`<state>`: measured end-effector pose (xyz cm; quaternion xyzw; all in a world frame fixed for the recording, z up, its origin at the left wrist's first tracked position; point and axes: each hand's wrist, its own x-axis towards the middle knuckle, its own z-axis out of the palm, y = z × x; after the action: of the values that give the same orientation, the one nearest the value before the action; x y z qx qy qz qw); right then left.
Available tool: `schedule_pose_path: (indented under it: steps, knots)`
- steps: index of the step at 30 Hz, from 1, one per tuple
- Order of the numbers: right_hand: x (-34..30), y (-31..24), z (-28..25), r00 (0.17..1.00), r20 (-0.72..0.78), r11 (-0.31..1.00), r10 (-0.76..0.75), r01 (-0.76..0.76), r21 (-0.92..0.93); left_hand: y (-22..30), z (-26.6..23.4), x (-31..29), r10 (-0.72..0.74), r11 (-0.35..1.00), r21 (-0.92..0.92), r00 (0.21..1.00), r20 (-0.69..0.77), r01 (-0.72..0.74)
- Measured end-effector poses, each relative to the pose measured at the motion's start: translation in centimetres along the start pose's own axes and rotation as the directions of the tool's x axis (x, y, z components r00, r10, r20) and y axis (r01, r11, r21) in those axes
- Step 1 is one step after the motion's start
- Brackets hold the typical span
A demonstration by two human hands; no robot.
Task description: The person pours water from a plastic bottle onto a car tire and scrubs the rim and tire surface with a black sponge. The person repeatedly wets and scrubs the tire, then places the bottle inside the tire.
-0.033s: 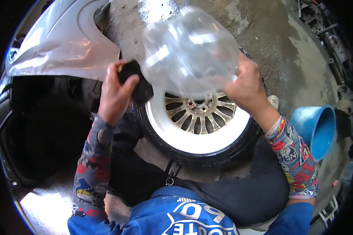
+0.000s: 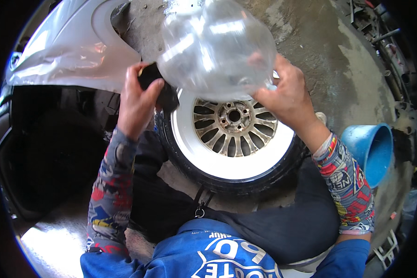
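My right hand (image 2: 289,95) grips the right edge of a clear, curved plastic cover (image 2: 217,51) that looks like a headlight lens, blurred by motion; some fingertips show through it. In my left hand (image 2: 139,99) is a black pad (image 2: 164,90), pinched between thumb and fingers close to the cover's left edge. I cannot tell whether pad and cover touch. Both are held above a wheel (image 2: 234,171) with a black tyre, a white inner rim and dull metal spokes, lying flat between my legs. The cover hides the wheel's far side.
A silver car fender (image 2: 78,55) with a creased edge lies at the upper left, above a dark car part (image 2: 55,148). A blue bucket (image 2: 356,143) stands on the right. Assorted parts (image 2: 389,37) line the far right edge of the concrete floor.
The clear cover has moved away from me and slightly left, uncovering the wheel's hub. Both hands have shifted slightly the same way, still holding the pad and cover.
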<state>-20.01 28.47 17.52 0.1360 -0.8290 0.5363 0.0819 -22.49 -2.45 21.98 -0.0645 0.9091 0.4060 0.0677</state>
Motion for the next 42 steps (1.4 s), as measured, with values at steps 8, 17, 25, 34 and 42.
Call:
schedule_pose_path:
  steps: [8,17,25,34,42]
  knots:
    - [0.1,-11.4,3.1,0.975,0.205,0.996,0.088,-0.092,0.012,0.3,-3.8,1.8,0.539,0.735,-0.507,0.842,0.032,-0.451]
    - [-6.9,-10.0,5.7,0.971,0.206,0.973,0.124,-0.078,-0.217,3.4,-6.1,-3.6,0.452,0.855,-0.423,0.831,0.324,-0.300]
    - [-8.3,-10.2,2.8,0.959,0.028,0.874,0.282,-0.244,-0.420,3.1,-5.6,-1.6,0.464,0.808,-0.534,0.827,0.317,-0.249]
    - [-5.8,-10.3,-2.7,0.908,-0.283,0.951,0.308,-0.307,0.049,5.4,-1.9,-2.5,0.485,0.831,-0.419,0.845,0.226,-0.365]
    - [-5.3,-11.8,-3.4,0.943,-0.215,0.944,0.254,-0.194,0.265,3.0,0.8,-0.9,0.538,0.830,-0.428,0.715,0.446,-0.358]
